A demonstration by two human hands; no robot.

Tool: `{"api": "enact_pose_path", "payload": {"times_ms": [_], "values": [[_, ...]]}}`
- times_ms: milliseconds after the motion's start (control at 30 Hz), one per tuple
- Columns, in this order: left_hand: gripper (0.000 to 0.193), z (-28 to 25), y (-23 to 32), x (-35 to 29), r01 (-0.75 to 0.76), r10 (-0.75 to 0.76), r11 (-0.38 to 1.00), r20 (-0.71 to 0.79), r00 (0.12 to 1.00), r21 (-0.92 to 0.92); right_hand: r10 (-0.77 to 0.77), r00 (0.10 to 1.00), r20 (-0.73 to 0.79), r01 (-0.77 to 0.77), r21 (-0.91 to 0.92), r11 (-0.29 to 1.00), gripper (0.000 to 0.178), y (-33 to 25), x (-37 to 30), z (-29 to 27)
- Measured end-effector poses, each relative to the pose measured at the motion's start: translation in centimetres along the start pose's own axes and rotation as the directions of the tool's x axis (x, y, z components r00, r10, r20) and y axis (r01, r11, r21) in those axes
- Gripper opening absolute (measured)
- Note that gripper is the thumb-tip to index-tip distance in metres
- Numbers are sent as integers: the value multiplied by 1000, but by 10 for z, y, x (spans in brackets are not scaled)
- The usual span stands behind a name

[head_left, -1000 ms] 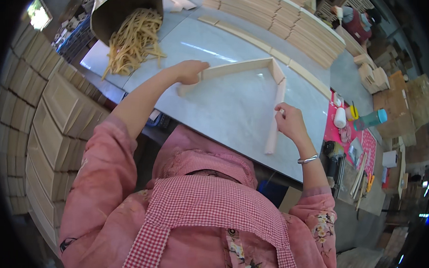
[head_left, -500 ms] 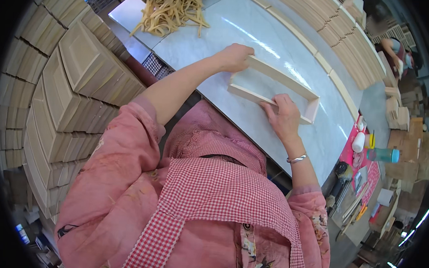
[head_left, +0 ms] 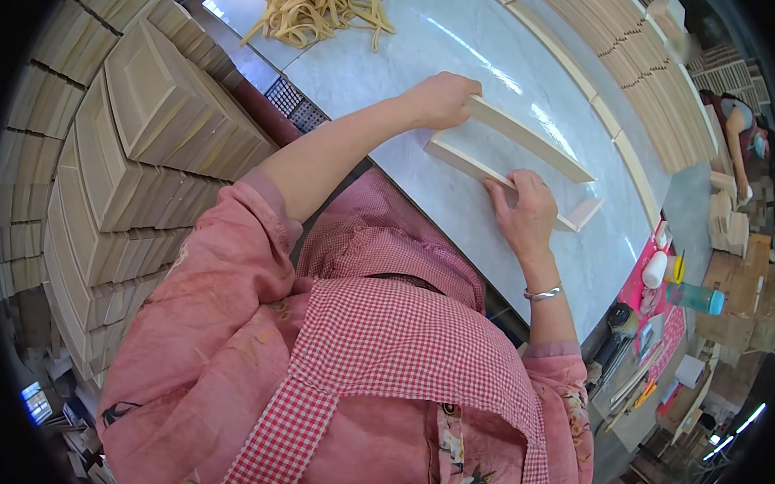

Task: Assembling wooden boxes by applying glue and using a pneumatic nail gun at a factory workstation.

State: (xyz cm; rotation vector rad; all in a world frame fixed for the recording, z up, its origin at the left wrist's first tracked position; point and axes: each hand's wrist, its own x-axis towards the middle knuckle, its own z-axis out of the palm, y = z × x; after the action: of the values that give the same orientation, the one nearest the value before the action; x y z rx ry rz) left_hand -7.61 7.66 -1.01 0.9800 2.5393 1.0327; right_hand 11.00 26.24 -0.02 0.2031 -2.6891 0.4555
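On the pale marbled tabletop (head_left: 395,78) I have thin pale wooden strips set out like a box frame. My left hand (head_left: 446,101) is closed on the left end of the far long strip (head_left: 532,139). Nearer to me, my right hand (head_left: 528,212) pinches the near long strip (head_left: 465,161), thumb on its near side. A short end strip (head_left: 584,213) meets the near strip's right end and stands apart from the far strip's right end. Whether the left ends are joined I cannot tell.
Stacked wooden panels (head_left: 186,103) rise at the left. Yellowish bands (head_left: 315,14) lie in a heap at the far left. More wooden strips (head_left: 624,79) line the far side. A teal bottle (head_left: 695,298) and tools stand at right. Another person (head_left: 738,136) is at the far right.
The far strip and the short end strip, touching at the right corner before, are now apart. My left hand has shifted a little right with the far strip; my right hand still grips the near strip.
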Motion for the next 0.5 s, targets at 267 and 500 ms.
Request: {"api": "enact_pose_path", "payload": {"times_ms": [267, 500], "values": [[96, -32, -24, -48, 104, -32, 912, 184, 982, -397, 166, 940, -298, -175, -6, 984, 69, 35, -24, -53], [122, -40, -14, -58, 166, -9, 918, 398, 917, -360, 610, 786, 96, -609, 286, 740, 107, 101, -73, -76]]}}
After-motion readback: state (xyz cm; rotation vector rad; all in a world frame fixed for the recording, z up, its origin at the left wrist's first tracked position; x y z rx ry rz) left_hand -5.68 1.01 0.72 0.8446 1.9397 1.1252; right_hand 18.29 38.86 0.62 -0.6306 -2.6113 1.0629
